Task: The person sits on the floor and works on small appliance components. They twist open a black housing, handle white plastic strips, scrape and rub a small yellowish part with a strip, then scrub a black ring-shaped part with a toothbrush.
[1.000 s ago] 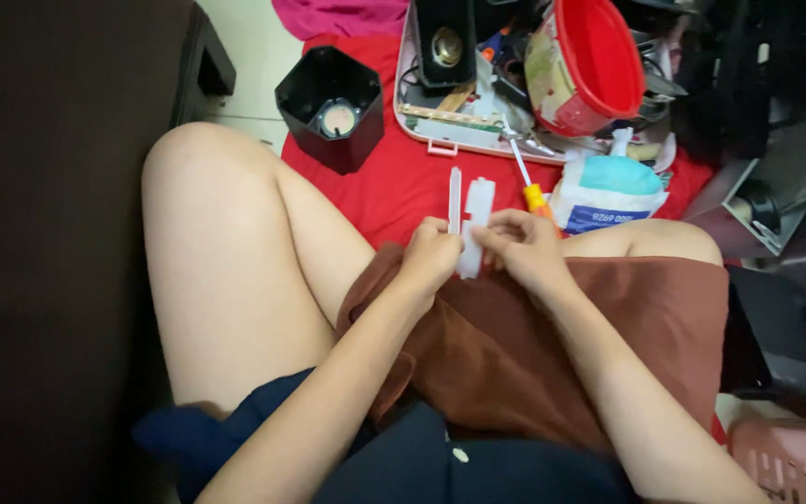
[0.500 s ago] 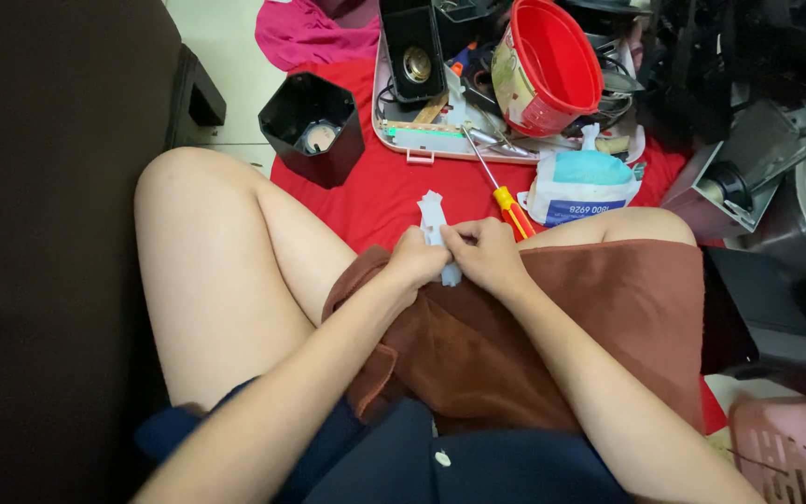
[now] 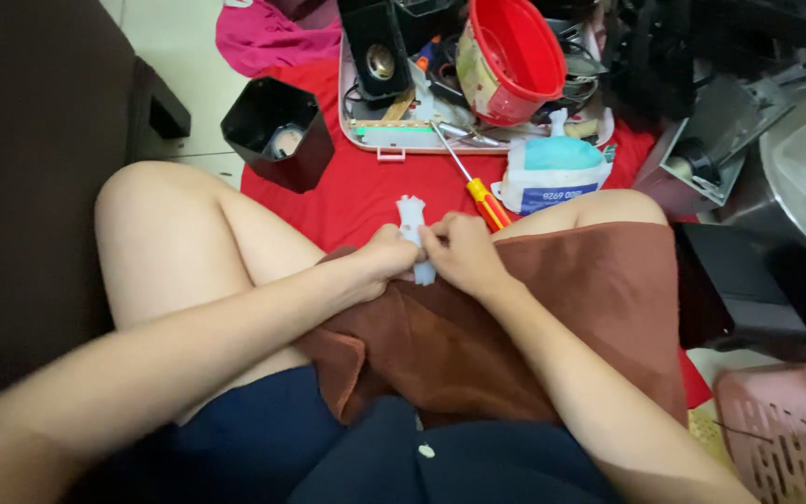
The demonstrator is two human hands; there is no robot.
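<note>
A small white plastic part (image 3: 411, 233) is pinched from both sides, upright above the lap, by the left hand (image 3: 382, 261) and the right hand (image 3: 460, 254). A brown cloth (image 3: 534, 327) is spread beneath, likely to catch anything dropped. A yellow-handled screwdriver (image 3: 478, 191) is kept nearby on the red mat (image 3: 356, 196).

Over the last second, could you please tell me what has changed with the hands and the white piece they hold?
The white plastic piece showed as two strips standing side by side a second ago; now only one short end sticks up between the hands. The left hand and right hand have kept their grip on it over the brown cloth. The screwdriver and black cup have stayed put on the red mat; only the camera shifted.
</note>
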